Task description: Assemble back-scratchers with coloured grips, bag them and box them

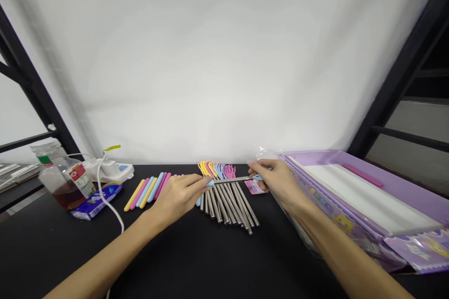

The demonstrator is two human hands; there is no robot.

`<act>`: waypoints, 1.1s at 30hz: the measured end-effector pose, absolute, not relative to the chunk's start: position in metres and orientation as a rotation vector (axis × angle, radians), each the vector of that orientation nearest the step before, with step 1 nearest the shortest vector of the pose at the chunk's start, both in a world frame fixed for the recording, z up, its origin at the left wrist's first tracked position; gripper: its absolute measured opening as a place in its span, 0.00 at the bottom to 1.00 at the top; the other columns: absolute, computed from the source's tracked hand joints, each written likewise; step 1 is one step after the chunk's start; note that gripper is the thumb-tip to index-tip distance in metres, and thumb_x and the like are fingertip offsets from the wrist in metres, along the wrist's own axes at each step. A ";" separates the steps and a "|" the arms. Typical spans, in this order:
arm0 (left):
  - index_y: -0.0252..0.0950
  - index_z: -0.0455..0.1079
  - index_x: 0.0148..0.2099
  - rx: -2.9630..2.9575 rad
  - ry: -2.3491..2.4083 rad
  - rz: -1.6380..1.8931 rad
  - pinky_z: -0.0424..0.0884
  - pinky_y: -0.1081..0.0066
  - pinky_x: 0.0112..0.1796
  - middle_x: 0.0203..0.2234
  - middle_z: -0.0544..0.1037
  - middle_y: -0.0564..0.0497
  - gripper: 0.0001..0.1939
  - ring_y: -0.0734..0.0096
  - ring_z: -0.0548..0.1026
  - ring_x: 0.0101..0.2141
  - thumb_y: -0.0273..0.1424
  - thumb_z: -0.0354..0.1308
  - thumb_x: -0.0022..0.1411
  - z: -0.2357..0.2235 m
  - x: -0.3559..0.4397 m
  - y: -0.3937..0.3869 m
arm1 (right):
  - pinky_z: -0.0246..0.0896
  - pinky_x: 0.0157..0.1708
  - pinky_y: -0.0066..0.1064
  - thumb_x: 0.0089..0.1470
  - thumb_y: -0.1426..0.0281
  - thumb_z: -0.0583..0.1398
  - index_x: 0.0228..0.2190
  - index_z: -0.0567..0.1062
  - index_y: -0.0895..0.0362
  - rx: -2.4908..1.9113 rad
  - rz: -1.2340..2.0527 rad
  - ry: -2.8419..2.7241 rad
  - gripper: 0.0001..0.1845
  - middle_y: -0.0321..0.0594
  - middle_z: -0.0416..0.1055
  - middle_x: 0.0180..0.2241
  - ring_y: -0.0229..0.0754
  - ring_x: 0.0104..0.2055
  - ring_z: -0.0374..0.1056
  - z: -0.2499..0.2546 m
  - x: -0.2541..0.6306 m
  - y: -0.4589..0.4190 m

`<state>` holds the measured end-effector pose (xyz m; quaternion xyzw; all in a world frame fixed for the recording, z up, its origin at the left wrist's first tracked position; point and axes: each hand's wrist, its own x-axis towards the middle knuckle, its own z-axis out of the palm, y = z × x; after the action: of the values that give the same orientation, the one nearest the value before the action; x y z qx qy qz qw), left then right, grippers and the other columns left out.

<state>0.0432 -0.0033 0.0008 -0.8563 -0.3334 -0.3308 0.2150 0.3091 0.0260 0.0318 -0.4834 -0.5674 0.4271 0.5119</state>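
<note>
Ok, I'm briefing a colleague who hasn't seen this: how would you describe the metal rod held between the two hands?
On the black table, left of the lilac box, metal rods lie fanned out side by side. The rod to find lies crosswise just above them, between the left hand and right hand. Unlike its neighbours, it is in the hands, with pale blue at each end.

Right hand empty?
No, the right hand is pinching a steel rod, and the left hand has its other end.
</note>
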 end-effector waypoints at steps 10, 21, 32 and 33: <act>0.36 0.74 0.49 -2.591 -1.213 -0.998 0.65 0.72 0.29 0.30 0.78 0.49 0.16 0.72 0.74 0.28 0.35 0.47 0.71 -0.001 0.070 -0.009 | 0.56 0.17 0.28 0.49 0.56 0.66 0.22 0.75 0.57 -1.090 0.830 -1.588 0.18 0.35 0.65 0.13 0.37 0.16 0.61 0.025 0.299 0.022; 0.34 0.74 0.33 -3.102 -1.630 -1.130 0.56 0.75 0.24 0.22 0.71 0.55 0.23 0.77 0.62 0.23 0.41 0.44 0.71 0.029 0.082 -0.023 | 0.58 0.18 0.29 0.49 0.61 0.67 0.21 0.77 0.57 -0.851 0.623 -1.714 0.13 0.38 0.72 0.19 0.36 0.16 0.64 0.028 0.291 0.011; 0.40 0.70 0.50 -2.606 -1.476 -1.022 0.69 0.71 0.39 0.41 0.79 0.49 0.14 0.66 0.76 0.40 0.38 0.47 0.71 0.002 0.074 -0.015 | 0.69 0.31 0.27 0.41 0.66 0.73 0.39 0.76 0.57 -0.755 1.418 -1.230 0.22 0.35 0.74 0.26 0.36 0.28 0.70 0.018 0.279 0.014; 0.40 0.70 0.50 -2.586 -1.460 -1.010 0.69 0.71 0.37 0.40 0.79 0.49 0.14 0.67 0.77 0.38 0.38 0.47 0.71 0.000 0.075 -0.015 | 0.69 0.33 0.27 0.40 0.66 0.73 0.35 0.77 0.58 -0.744 1.463 -1.191 0.19 0.36 0.74 0.27 0.35 0.28 0.70 0.013 0.276 0.015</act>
<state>0.0745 -0.0153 -0.0005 -0.8244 -0.4656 -0.3219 0.0023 0.2759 0.0152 0.0135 -0.3116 -0.4987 0.6124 0.5283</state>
